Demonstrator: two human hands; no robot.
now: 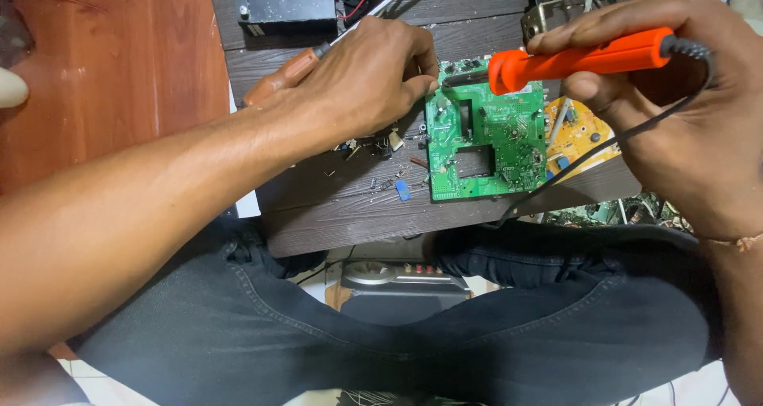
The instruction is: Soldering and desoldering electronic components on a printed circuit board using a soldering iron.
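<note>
Fingers of right hand [683, 96]: clamped on one orange soldering iron [580, 59]. Fingers of left hand [366, 76]: closed around one brown-handled tool [286, 74], touching one green circuit board [485, 136] on surface [334, 207]; one yellow board [580, 136] just beyond.

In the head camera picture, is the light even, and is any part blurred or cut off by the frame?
Head view: soft, even light, no strong glare; the green circuit board and orange soldering iron in the right hand look sharp; the left hand is sharp, its near forearm softer; the edges crop both arms.

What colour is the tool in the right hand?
Bright orange, with a black cord; the soldering iron shows best in the head view.
</note>
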